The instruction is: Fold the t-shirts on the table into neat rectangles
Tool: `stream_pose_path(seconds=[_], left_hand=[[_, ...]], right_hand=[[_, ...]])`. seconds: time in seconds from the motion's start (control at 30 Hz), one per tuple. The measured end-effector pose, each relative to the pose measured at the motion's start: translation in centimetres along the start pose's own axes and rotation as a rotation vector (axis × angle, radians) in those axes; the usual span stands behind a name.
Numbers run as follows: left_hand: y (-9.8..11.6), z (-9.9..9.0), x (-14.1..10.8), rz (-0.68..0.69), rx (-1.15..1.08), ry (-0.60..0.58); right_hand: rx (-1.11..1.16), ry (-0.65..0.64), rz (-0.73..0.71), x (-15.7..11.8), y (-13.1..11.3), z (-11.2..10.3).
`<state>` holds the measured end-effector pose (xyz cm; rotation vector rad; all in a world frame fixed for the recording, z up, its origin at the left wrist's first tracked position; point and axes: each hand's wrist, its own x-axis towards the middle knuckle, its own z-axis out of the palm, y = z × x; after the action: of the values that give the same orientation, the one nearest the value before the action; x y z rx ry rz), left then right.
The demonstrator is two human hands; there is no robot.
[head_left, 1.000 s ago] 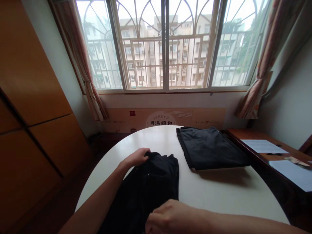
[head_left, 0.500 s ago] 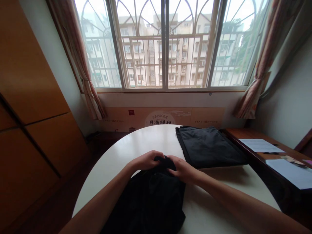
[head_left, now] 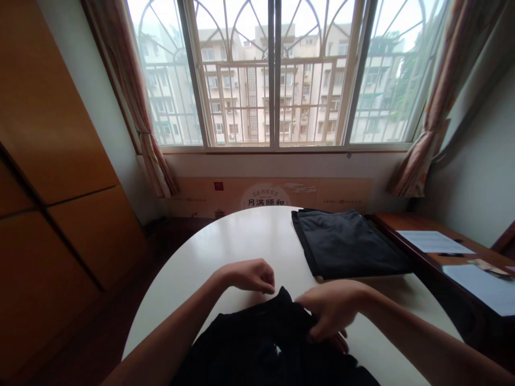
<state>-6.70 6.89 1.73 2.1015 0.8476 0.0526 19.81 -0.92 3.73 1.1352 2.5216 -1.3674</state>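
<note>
A black garment (head_left: 249,343) lies across the near part of the round white table (head_left: 193,257). My left hand (head_left: 255,274) is just above the garment's far edge, its fingers curled together around something I cannot make out. At the garment's right upper side is my right hand (head_left: 332,308), thumb and fingers closed on the black cloth, slightly blurred. A folded dark garment (head_left: 350,241) rests flat at the table's back right, beyond my right hand.
To the right stands a brown wooden table (head_left: 402,222) with a sheet of paper (head_left: 434,241) and another sheet (head_left: 483,287). Orange wooden cabinets (head_left: 80,214) are on the left. A long printed box (head_left: 193,198) lies below the window.
The garment's far edge has come nearer and spread wider. My right hand has moved right and nearer, while my left hand has shifted slightly nearer. The hands are farther apart.
</note>
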Motion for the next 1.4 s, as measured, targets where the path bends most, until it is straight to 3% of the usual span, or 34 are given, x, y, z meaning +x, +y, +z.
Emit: stream_pose_path(seconds=[0.07, 0.17, 0.23, 0.33, 0.4, 0.53, 0.63, 0.7, 0.8, 1.03, 1.17, 1.3, 1.4], left_hand=[[0.5, 0.3, 0.1, 0.027, -0.003, 0.023], [0.8, 0.5, 0.3, 0.039, 0.018, 0.061], [0.7, 0.3, 0.2, -0.016, 0.021, 0.061], [0.8, -0.3, -0.3, -0.125, 0.013, 0.038], [0.9, -1.0, -0.8, -0.157, 0.000, 0.040], [0.7, -2.5, -2.3, -0.216, -0.103, 0.118], [0.0, -3.4, -3.2, -0.324, -0.166, 0.191], [-0.8, -3.8, -3.5, -0.369, -0.130, 0.149], [-1.9, -4.3, -3.5, -0.382, 0.000, 0.153], [-3.4, -6.5, -3.3, -0.447, 0.440, 0.707], [-4.3, -8.0, -2.2, -0.555, 0.556, 0.792], [-5.4, -9.9, -0.7, -0.666, 0.609, 0.795], [-6.1, -11.5, 0.2, -0.751, 0.592, 0.867]], right_hand=[[0.033, -0.030, 0.030, -0.3, 0.0, -0.7], [-0.142, 0.240, -0.050, 0.7, 0.5, -0.9], [-0.198, 0.295, -0.131, 1.6, 1.2, -0.8], [0.123, 0.245, -0.258, 2.3, 2.5, -1.0], [0.413, 0.291, -0.275, 2.1, 3.2, -1.7], [0.641, 0.582, -0.242, 1.3, 4.4, -4.3], [0.586, 0.846, -0.210, 1.4, 6.1, -6.0], [0.501, 0.944, -0.146, 1.9, 7.5, -6.7], [0.380, 0.914, -0.072, 2.2, 9.2, -7.2], [0.227, 0.742, 0.031, 1.1, 10.5, -9.3], [0.114, 0.586, 0.073, 2.4, 10.5, -12.1], [-0.013, 0.755, 0.105, 6.0, 9.8, -15.3], [-0.075, 0.866, 0.142, 8.9, 9.3, -17.5]])
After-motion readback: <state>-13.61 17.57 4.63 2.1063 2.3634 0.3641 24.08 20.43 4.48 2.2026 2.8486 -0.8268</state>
